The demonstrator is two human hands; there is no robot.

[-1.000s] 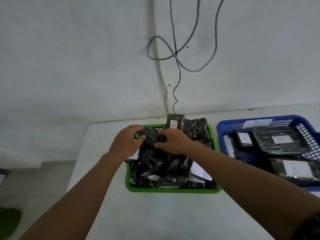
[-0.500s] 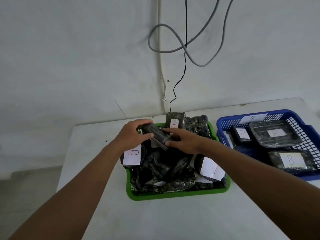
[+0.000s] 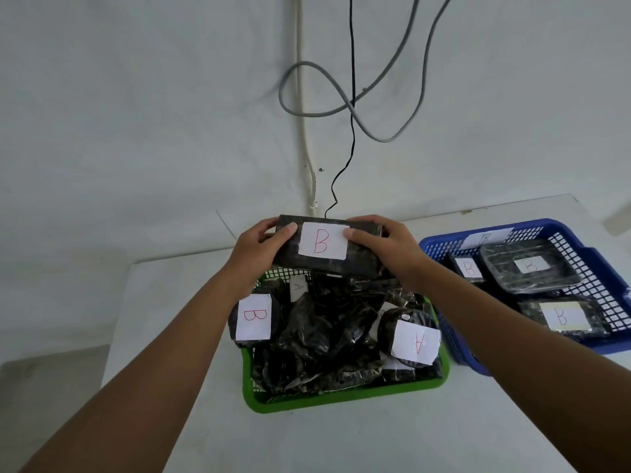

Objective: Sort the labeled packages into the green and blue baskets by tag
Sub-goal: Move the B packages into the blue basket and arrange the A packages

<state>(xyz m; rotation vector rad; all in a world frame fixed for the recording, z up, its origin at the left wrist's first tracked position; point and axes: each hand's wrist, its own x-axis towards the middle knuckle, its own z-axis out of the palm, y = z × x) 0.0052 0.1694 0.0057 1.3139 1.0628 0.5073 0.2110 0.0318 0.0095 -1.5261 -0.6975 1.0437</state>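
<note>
A black rectangular package with a white B tag (image 3: 324, 245) is held up above the far end of the green basket (image 3: 341, 396). My left hand (image 3: 259, 245) grips its left end and my right hand (image 3: 382, 245) grips its right end, thumbs on the tag side. The green basket is heaped with black wrapped packages, among them a round one tagged B (image 3: 254, 319) at the left and a round one tagged A (image 3: 411, 339) at the right. The blue basket (image 3: 580, 240) to the right holds three packages tagged B (image 3: 529, 266).
Both baskets stand on a white table (image 3: 341, 442) against a white wall. Grey and black cables (image 3: 351, 107) hang down the wall behind the green basket. The table's left edge (image 3: 117, 319) drops to the floor.
Both hands have lifted the package out of the green basket and turned it so its B tag faces me. The camera has moved closer.
</note>
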